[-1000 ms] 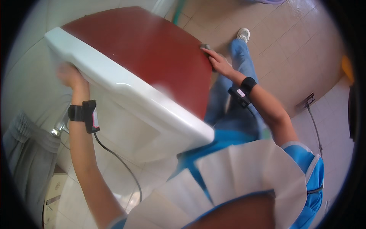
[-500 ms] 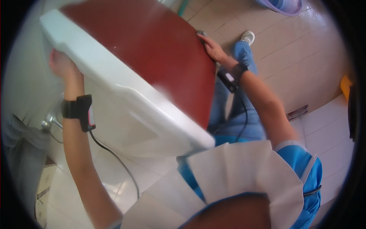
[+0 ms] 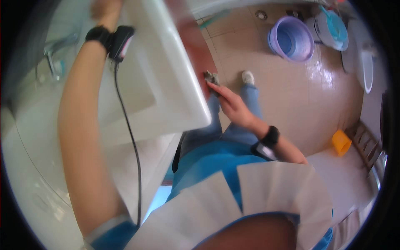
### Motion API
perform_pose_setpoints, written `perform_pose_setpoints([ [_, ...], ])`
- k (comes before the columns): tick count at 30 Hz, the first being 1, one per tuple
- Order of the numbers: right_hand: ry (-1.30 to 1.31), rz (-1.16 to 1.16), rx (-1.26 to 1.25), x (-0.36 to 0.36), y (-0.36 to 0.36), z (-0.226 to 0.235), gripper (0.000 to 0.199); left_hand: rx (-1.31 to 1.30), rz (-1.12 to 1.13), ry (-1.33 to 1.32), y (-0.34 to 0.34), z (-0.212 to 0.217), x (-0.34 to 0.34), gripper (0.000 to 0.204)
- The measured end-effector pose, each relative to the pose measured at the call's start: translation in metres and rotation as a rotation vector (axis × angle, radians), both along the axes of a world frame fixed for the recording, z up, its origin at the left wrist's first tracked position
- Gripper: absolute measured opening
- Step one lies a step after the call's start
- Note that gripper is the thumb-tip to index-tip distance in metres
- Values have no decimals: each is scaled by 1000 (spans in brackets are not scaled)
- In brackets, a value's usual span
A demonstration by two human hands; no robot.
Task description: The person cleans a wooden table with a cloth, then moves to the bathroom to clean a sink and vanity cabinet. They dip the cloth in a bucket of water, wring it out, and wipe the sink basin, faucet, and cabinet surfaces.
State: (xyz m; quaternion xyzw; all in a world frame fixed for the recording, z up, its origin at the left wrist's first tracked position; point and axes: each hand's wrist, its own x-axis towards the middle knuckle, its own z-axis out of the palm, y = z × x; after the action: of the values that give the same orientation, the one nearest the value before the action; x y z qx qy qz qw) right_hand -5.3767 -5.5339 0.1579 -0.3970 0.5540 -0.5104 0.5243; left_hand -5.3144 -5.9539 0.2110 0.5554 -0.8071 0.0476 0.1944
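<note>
My right hand pinches a crumpled grey cloth at its fingertips, close by the red cabinet front. Above that front is a white washbasin with a rounded rim and a sunken bowl. My left hand is at the upper edge of the picture, by the far part of the washbasin. Motion smears its fingers, so their pose does not show. A metal tap is left of the left forearm.
Purple basins stand on the tiled floor, next to a white bucket with turquoise things in it. A yellow container is near a brown rack at the right. A green hose lies behind the cabinet.
The view has shifted, showing more floor and the washbasin's bowl, and less of the red front. My left hand has moved from the washbasin's edge to the top. The right hand keeps the cloth.
</note>
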Motion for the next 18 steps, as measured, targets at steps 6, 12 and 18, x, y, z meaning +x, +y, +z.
perform_pose_setpoints([
  [6, -95, 352, 26, -78, 12, 51, 41, 580, -276, 316, 25, 12, 7, 41],
  [12, 54, 487, 58, -137, 23, 63, 29, 364, -364, 476, 166, 81, 62, 28],
  [18, 347, 677, -366, -123, 11, 92, 30, 496, -23, 626, 400, 114, 85, 23],
])
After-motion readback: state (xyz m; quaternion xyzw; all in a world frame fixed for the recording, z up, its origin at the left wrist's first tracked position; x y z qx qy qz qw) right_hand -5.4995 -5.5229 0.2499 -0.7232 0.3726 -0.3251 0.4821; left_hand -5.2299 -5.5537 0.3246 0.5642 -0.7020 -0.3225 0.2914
